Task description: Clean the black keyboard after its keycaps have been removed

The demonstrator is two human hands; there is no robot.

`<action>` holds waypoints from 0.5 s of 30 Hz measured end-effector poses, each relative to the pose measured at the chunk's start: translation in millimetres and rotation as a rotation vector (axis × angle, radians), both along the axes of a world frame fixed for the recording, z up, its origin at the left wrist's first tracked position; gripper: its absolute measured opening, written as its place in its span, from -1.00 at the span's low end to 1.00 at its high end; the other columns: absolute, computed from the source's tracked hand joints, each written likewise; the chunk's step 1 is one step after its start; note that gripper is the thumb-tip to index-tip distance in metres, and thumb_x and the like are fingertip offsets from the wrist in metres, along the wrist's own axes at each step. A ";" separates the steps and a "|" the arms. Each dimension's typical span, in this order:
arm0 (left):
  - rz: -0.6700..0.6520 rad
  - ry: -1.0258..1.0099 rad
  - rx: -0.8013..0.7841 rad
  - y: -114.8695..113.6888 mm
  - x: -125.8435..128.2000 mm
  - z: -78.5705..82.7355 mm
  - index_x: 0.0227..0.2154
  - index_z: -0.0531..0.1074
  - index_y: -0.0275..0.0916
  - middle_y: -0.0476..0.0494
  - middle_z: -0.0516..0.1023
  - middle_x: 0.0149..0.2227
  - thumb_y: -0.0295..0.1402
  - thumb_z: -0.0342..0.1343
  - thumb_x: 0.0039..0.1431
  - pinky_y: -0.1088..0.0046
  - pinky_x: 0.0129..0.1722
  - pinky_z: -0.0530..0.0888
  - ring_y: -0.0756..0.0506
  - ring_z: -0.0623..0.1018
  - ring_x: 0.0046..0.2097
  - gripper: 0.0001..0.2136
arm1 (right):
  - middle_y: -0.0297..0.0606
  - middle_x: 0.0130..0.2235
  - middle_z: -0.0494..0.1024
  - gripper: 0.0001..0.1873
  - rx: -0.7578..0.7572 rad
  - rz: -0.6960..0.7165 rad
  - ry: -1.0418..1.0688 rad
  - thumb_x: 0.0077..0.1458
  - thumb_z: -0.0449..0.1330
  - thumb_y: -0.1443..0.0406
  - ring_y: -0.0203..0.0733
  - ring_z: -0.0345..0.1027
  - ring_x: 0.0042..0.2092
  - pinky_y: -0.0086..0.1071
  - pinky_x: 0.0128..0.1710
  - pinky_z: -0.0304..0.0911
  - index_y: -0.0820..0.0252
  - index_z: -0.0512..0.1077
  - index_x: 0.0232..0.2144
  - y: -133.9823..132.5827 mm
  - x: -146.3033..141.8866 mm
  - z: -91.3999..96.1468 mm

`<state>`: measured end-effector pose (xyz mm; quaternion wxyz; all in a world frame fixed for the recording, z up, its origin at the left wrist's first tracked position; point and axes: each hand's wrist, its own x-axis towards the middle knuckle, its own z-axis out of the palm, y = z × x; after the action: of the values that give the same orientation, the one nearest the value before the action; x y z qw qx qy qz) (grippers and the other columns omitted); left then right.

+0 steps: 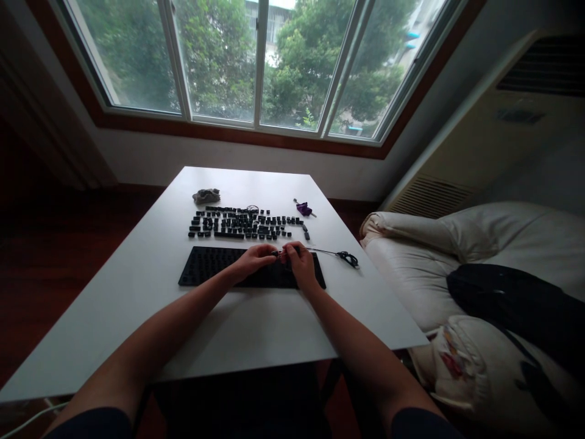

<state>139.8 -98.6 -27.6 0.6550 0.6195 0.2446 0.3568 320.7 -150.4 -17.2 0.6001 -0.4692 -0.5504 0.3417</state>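
A black keyboard (210,265) lies flat near the middle of the white table, its keycaps apparently off. Over its right half, my left hand (256,257) and my right hand (298,261) almost meet at the fingertips. Both are closed in a pinch around something small, with a thin, shiny part showing between them; its kind is too small to tell. Just beyond the keyboard, many loose black keycaps (244,225) are laid out in rough rows. A bundled black cable (348,259) rests to the right of my right hand.
At the table's (247,341) far side are a crumpled grey cloth (206,196) and a purple cloth-like item (304,209) with a thin stick. A cream sofa (411,244) with a dark bag (516,299) stands close on the right. Windows (219,61) are ahead.
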 end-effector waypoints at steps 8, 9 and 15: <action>0.009 0.032 -0.007 -1.9 -1.1 1.0 -0.11 0.56 -0.30 -0.16 0.62 -0.17 -0.20 0.35 0.09 0.43 -0.12 0.44 -0.05 0.54 -0.19 -0.64 | -0.36 -0.47 0.56 -0.71 0.027 -0.077 -0.055 0.26 0.14 0.04 -0.22 0.45 -0.46 -0.36 -0.35 0.39 0.11 0.47 -0.29 -4.0 -0.3 -3.6; 0.027 0.039 -0.009 -2.5 0.2 0.6 -0.08 0.56 -0.29 -0.16 0.62 -0.18 -0.19 0.33 0.10 0.43 -0.14 0.44 -0.04 0.54 -0.21 -0.63 | -0.36 -0.47 0.56 -0.71 0.024 -0.090 -0.064 0.26 0.14 0.04 -0.22 0.44 -0.46 -0.37 -0.36 0.38 0.11 0.47 -0.29 -4.6 0.3 -2.8; 0.082 0.117 0.145 -7.7 9.4 -6.9 0.10 0.45 -0.26 -0.11 0.58 -0.25 -0.18 0.24 0.19 0.43 -0.22 0.46 -0.02 0.53 -0.30 -0.55 | -0.32 -0.46 0.58 -0.69 -0.020 -0.154 -0.078 0.23 0.13 0.04 -0.21 0.45 -0.48 -0.38 -0.42 0.38 0.13 0.47 -0.31 -8.1 2.2 2.0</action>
<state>149.2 -106.3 -34.5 0.5778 0.6745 0.2813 0.3633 322.9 -158.4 -15.1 0.5980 -0.5289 -0.5323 0.2815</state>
